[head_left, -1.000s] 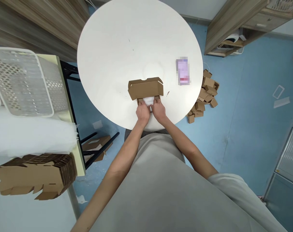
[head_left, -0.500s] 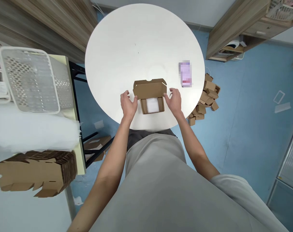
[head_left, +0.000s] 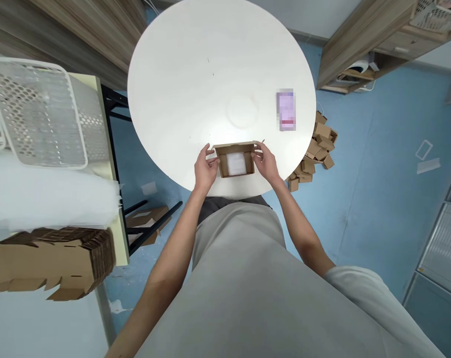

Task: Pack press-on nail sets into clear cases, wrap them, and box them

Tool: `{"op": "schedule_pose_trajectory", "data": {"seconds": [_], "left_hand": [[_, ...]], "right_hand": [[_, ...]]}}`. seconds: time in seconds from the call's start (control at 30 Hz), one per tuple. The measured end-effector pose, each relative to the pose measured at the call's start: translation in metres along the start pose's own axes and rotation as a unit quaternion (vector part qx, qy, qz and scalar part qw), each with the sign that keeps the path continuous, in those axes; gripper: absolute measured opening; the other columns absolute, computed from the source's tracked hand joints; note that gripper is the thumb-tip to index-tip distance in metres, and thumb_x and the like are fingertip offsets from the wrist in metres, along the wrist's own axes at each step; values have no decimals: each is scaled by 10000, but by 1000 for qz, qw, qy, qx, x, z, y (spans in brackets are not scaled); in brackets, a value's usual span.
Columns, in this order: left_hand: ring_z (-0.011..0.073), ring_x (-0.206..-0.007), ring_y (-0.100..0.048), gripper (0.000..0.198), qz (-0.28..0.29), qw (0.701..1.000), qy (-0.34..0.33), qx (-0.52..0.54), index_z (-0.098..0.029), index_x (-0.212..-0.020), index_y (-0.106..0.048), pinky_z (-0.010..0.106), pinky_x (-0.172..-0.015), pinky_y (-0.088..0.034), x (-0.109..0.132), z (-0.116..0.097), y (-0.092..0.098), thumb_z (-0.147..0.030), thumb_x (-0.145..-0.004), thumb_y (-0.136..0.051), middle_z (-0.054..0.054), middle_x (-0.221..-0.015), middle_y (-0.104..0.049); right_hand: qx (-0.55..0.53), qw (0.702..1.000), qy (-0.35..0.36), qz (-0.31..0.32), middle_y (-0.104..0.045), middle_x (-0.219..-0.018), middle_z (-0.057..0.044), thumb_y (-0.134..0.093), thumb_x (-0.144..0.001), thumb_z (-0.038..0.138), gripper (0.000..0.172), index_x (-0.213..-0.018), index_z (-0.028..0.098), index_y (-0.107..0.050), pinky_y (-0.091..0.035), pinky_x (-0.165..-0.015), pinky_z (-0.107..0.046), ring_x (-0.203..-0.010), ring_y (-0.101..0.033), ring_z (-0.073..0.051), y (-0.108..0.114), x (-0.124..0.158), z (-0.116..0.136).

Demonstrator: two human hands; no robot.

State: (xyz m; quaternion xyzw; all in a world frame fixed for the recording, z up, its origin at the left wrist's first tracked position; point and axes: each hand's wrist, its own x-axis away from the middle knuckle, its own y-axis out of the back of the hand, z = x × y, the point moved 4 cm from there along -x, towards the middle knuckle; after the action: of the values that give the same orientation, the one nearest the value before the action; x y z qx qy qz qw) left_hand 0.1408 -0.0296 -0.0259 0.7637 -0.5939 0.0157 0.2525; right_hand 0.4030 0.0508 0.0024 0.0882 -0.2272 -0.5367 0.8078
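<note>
A small brown cardboard box (head_left: 224,172) stands near the front edge of the round white table (head_left: 181,89), its lid (head_left: 234,146) raised almost upright along the far side. Inside lies a white wrapped packet (head_left: 236,163); what it wraps is hidden. At the box's left end, my left hand (head_left: 206,171) pinches the lid's corner and side between thumb and fingers. My right hand (head_left: 267,165) does the same at the right end, fingertips on the lid's corner and thumb against the side.
A pixelated purple item (head_left: 286,110) lies to the right on the table. Small cardboard boxes (head_left: 315,149) are heaped beyond the right edge. On the left stand a white plastic basket (head_left: 76,114), a roll of white wrap (head_left: 54,196) and stacked flat cardboard boxes (head_left: 61,261).
The lid has swung up from lying back to nearly upright. My left hand has moved right onto the box's end, and my right hand has closed in on the lid's other corner.
</note>
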Motion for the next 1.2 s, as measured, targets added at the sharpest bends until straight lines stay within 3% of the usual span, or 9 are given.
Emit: {"op": "schedule_pose_trajectory", "data": {"seconds": [0.13,0.3,0.4,0.5,0.63,0.83,0.97,1.07,1.2], "left_hand": [[278,-1217,-756,648,23,999,-22,-23,-224,-1625,-549,415,-1034,-649,18,6,-4,-213,-980,-617,160,-1468,-684],[335,-1400,-663,730,67,987,-76,-125,-209,-1629,-555,512,-1189,-570,43,12,-8,-146,-903,-611,172,-1533,-654],[360,-1522,-569,781,76,978,-96,-169,-178,-1695,-462,539,-1269,-502,61,13,-5,-234,-942,-663,200,-1631,-583],[349,-1504,-583,681,75,972,-104,-198,-192,-1667,-503,533,-1289,-480,78,12,-1,-312,-1011,-642,185,-1602,-620],[340,-1407,-667,532,94,964,-64,-241,-195,-1590,-601,516,-1228,-523,92,10,-2,-276,-1072,-515,172,-1521,-703],[381,-1216,-776,483,168,940,51,-294,-199,-1492,-715,497,-1070,-595,88,13,-9,-245,-1035,-566,161,-1329,-813],[373,-1119,-814,455,153,964,89,-198,-244,-1343,-808,483,-1030,-622,80,21,-10,-173,-920,-658,114,-1217,-855],[344,-1118,-819,464,133,980,133,-64,-221,-1282,-825,475,-1059,-635,77,30,-13,-169,-839,-699,111,-1291,-839],[308,-1201,-789,400,90,969,212,93,-163,-1256,-803,478,-1036,-674,79,40,-17,-323,-898,-729,149,-1330,-816]], "right_hand": [[40,999,-8,21,-664,-1508,-148,-543,-1070,331,481,-1547,274,-569,-667,-1037,-489,-1237,-741,-298,0,25,-4],[205,976,-14,76,-664,-1469,-162,-510,-1012,154,579,-1580,254,-553,-669,-992,-502,-1207,-742,-327,-3,47,-11],[272,957,6,97,-571,-1602,-188,-588,-1029,218,708,-1715,265,-415,-679,-984,-523,-1328,-699,-378,-2,62,-11],[278,956,39,86,-524,-1658,-183,-648,-1068,356,747,-1754,282,-362,-656,-1070,-540,-1434,-641,-376,-1,78,-7],[276,956,36,93,-638,-1568,-179,-545,-1143,406,568,-1683,244,-481,-622,-1118,-522,-1399,-674,-345,-5,93,-10],[316,937,-47,143,-745,-1460,-168,-579,-1136,389,483,-1582,206,-579,-646,-976,-468,-1202,-779,-339,-18,99,-24],[266,949,-103,135,-778,-1417,-149,-662,-1086,391,503,-1561,239,-603,-650,-959,-483,-1155,-800,-346,-18,99,-28],[163,969,-139,122,-781,-1429,-106,-737,-1032,446,562,-1556,293,-606,-661,-958,-484,-1097,-820,-318,-16,98,-30],[84,979,-166,85,-802,-1381,-124,-661,-1067,535,483,-1463,260,-680,-657,-992,-466,-1080,-829,-289,-15,95,-35]]}}
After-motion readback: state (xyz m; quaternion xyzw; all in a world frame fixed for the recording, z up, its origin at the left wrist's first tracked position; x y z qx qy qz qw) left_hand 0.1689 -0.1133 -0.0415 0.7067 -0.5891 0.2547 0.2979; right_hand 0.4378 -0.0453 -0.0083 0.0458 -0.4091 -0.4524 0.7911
